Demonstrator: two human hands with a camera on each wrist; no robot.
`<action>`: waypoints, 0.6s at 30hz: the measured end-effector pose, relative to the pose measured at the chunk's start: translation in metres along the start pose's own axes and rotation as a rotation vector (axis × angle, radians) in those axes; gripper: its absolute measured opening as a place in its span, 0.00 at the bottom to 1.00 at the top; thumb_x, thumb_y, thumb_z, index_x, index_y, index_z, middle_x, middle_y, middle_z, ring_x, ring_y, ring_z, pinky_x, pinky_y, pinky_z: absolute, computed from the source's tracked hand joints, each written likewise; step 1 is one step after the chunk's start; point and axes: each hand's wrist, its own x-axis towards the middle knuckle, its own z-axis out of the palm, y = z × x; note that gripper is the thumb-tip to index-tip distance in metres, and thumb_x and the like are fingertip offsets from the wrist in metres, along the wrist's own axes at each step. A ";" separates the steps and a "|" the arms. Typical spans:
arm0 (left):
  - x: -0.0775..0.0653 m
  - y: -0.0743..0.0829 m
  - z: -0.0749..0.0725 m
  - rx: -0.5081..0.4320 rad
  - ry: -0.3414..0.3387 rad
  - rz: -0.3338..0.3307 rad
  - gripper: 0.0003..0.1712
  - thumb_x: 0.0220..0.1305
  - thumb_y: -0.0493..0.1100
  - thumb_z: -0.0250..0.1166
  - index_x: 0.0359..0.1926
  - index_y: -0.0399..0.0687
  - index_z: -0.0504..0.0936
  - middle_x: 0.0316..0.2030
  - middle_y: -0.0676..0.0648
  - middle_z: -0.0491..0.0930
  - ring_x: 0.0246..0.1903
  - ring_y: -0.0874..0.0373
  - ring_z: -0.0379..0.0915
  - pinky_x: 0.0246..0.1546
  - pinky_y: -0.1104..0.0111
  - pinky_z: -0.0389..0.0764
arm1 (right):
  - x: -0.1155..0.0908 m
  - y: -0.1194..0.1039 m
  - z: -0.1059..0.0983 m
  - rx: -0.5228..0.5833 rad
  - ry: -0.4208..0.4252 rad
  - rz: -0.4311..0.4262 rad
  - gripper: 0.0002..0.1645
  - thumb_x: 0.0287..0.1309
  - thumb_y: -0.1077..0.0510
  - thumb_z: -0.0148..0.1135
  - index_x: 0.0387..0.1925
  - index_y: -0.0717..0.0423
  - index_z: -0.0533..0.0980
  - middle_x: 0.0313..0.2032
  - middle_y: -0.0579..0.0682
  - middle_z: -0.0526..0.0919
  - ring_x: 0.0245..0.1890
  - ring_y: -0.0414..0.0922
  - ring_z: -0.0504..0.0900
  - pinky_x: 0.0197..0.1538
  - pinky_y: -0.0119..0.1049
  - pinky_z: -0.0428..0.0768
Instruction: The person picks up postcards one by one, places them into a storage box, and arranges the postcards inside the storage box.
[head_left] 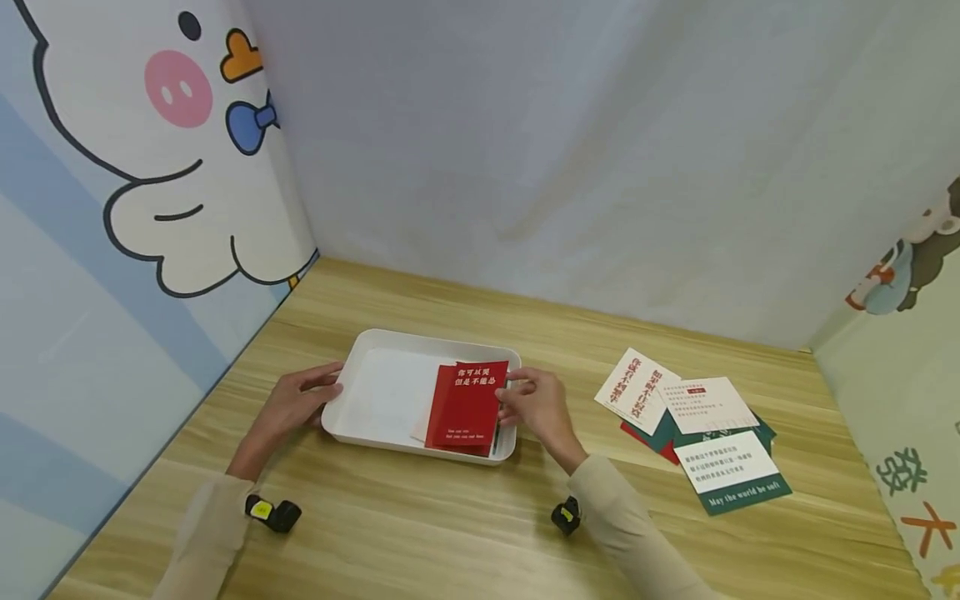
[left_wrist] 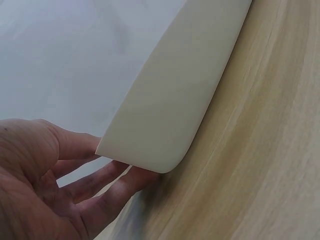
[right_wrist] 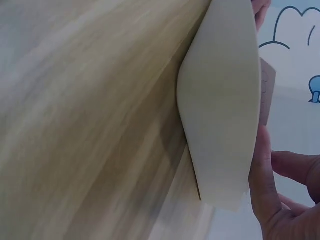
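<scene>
A white tray (head_left: pixel 382 392) lies on the wooden table, with red cards (head_left: pixel 472 408) overlapping at its right end. The top card carries white lettering. At the tray's left end my left hand (head_left: pixel 296 400) grips the wall; in the left wrist view that hand (left_wrist: pixel 65 185) has fingertips at the corner of the rim and lower fingers against the outside. My right hand (head_left: pixel 536 404) reaches over the right rim and pinches the right edge of the red cards. From the right wrist, the hand (right_wrist: pixel 285 195) shows beside the tray wall (right_wrist: pixel 220 105), which hides most of the cards.
To the right, several loose cards lie overlapped on the table: white ones with red print (head_left: pixel 637 387), a white and green one (head_left: pixel 735 471), and red and green edges beneath. A grey-white wall sheet (head_left: pixel 480 150) rises behind, and a cartoon-printed panel (head_left: pixel 150 167) stands left.
</scene>
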 end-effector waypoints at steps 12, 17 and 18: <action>0.004 0.003 0.006 0.020 -0.010 0.000 0.31 0.77 0.41 0.62 0.75 0.35 0.69 0.66 0.22 0.72 0.38 0.55 0.81 0.26 0.67 0.81 | -0.005 -0.003 -0.015 -0.187 0.049 -0.046 0.15 0.64 0.71 0.67 0.51 0.74 0.78 0.32 0.63 0.87 0.18 0.42 0.82 0.25 0.45 0.86; 0.002 -0.002 0.004 0.008 -0.016 0.000 0.32 0.78 0.42 0.62 0.76 0.36 0.67 0.67 0.22 0.71 0.38 0.58 0.80 0.28 0.68 0.82 | -0.008 -0.004 -0.022 -0.236 0.066 -0.076 0.15 0.64 0.69 0.68 0.51 0.70 0.80 0.34 0.63 0.88 0.21 0.51 0.85 0.27 0.50 0.86; 0.001 -0.003 0.002 0.008 -0.018 -0.006 0.32 0.78 0.42 0.61 0.76 0.36 0.67 0.67 0.22 0.70 0.39 0.58 0.80 0.28 0.68 0.82 | -0.008 -0.005 -0.023 -0.242 0.068 -0.078 0.15 0.64 0.69 0.68 0.51 0.70 0.80 0.34 0.63 0.88 0.23 0.54 0.85 0.26 0.49 0.86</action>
